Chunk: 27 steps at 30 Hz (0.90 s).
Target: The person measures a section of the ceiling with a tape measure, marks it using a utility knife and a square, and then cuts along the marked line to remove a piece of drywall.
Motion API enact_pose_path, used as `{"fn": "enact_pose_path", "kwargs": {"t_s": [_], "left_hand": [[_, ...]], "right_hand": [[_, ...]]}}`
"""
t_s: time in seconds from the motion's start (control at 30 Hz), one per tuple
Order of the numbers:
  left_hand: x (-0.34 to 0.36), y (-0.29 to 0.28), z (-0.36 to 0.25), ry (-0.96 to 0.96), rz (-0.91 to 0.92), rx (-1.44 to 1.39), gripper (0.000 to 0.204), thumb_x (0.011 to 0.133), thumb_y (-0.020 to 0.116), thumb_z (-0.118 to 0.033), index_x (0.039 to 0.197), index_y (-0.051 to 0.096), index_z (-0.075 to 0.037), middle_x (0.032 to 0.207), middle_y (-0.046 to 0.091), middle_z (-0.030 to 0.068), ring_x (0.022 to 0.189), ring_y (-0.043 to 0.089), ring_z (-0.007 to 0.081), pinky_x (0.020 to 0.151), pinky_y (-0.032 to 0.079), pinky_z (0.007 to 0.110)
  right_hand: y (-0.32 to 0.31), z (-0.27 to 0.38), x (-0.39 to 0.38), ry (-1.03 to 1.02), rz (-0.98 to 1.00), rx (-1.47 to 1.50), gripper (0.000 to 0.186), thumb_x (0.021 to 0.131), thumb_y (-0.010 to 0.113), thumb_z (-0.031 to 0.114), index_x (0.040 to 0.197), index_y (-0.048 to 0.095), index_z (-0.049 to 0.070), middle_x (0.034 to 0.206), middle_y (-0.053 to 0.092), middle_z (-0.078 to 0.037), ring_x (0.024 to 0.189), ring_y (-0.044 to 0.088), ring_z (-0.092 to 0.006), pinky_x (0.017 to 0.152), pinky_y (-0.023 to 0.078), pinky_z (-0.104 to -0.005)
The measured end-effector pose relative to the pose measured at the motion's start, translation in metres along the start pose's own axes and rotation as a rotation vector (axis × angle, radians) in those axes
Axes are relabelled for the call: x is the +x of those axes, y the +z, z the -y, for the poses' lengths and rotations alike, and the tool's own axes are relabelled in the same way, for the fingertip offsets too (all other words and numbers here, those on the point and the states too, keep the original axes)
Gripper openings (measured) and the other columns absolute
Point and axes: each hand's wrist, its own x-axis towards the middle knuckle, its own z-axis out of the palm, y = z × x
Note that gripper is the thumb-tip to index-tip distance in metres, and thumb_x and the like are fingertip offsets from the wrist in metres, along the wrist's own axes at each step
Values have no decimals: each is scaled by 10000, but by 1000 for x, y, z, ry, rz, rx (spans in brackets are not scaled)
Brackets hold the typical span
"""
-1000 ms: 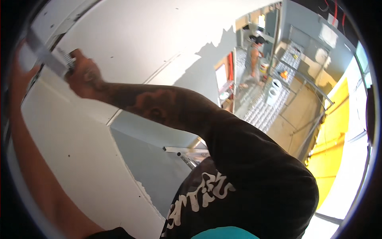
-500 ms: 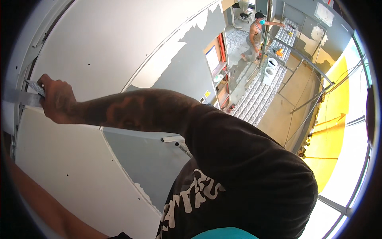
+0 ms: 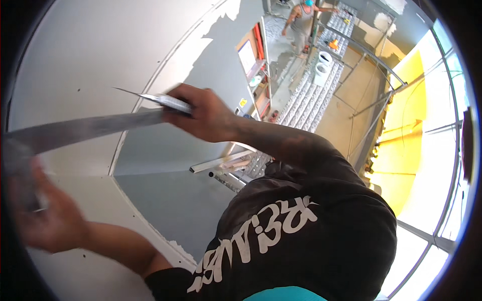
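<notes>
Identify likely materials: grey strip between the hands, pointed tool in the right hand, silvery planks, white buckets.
Grey strip: matte, possibly paper or fibre tape; thin and flat, but blur hides any weave.
Pointed tool: probably polished metal toward the tip, judging by its bright, thin taper.
Silvery planks: likely bare metal, ribbed and shiny.
White buckets: smooth, probably plastic, by their even, moulded-looking walls.

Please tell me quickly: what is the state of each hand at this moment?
Left hand: closed on what looks like a tape roll, though blurred.
Right hand: closed, holding a pointed knife and the grey tape strip.
</notes>
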Motion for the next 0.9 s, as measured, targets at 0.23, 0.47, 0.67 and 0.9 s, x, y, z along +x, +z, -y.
{"fn": "enact_pose_path", "kwargs": {"t_s": [0.23,0.47,0.67,0.9], "left_hand": [[-162,156,-191,-529,597,-467,338,899,772,-167,1166,605,-44,1105,687,134,1026,678,325,847,549,421],[-266,279,-342,-348,1289,-844,431,842,766,-129,1223,586,-43,1209,657,147,1153,607,351,1006,450,466],[-340,324,-422,-314,1804,-1031,505,842,769,-180,1284,576,-30,1279,638,184,1220,580,379,1048,434,479],[-420,288,-484,-384,2129,-1111,471,880,725,-233,1273,596,-8,1226,655,234,1162,614,412,995,486,485]], "right_hand": [[-121,-102,-124,540,-99,-254,318,929,717,194,1187,625,33,989,729,-181,933,726,-318,819,557,-393],[-234,-211,-198,1010,163,-128,379,852,761,191,1162,645,5,822,696,-129,713,687,-204,663,557,-343],[-322,-371,-259,1518,16,172,282,842,764,150,1056,667,-7,664,621,-61,500,572,-130,442,454,-301],[-397,-623,-372,1689,-523,-10,201,823,725,88,677,674,-40,499,566,-102,428,595,-215,395,415,-395]]}}
